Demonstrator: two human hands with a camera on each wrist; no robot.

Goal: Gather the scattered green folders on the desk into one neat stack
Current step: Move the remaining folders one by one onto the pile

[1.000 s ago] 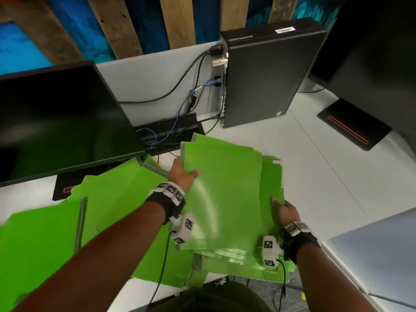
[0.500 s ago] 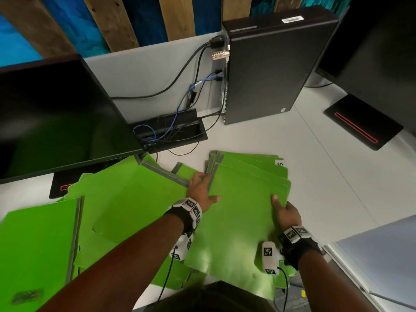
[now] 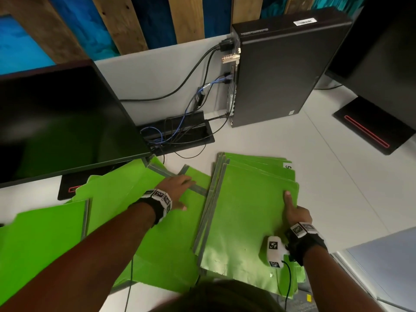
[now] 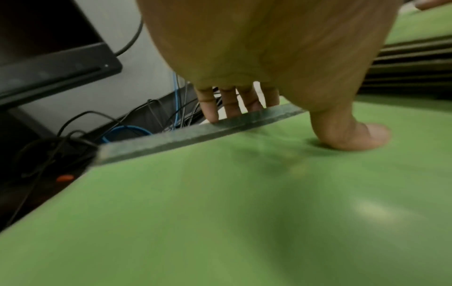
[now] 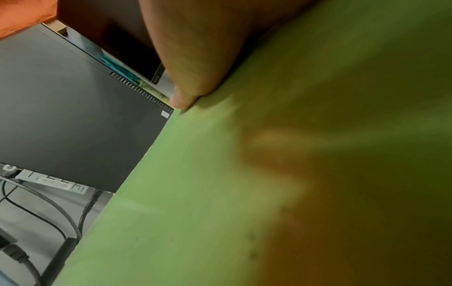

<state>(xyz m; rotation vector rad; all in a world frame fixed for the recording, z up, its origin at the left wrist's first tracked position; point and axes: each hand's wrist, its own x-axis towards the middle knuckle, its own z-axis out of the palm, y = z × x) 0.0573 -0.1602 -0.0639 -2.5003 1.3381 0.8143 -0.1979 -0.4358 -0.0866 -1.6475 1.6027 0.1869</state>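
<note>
Left hand (image 3: 174, 189) reaching far-left, fingers (image 4: 210, 108) hooked over a folder's grey edge, thumb pressing flat, right hand (image 3: 296, 212) near right, thumb on top, fingers seemingly tucked beneath.

A stack of green folders (image 3: 247, 212) is held at its right edge by the right hand (image 3: 295, 212), thumb laid on top. A loose folder (image 3: 139, 199) beside it is touched by the left hand (image 3: 175, 188), below a dark monitor (image 3: 58, 118)

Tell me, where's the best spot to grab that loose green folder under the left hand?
Probably its grey spine edge, from the far side: the left hand already has fingers curled over that stiff raised strip, thumb pressed on the cover.
</note>
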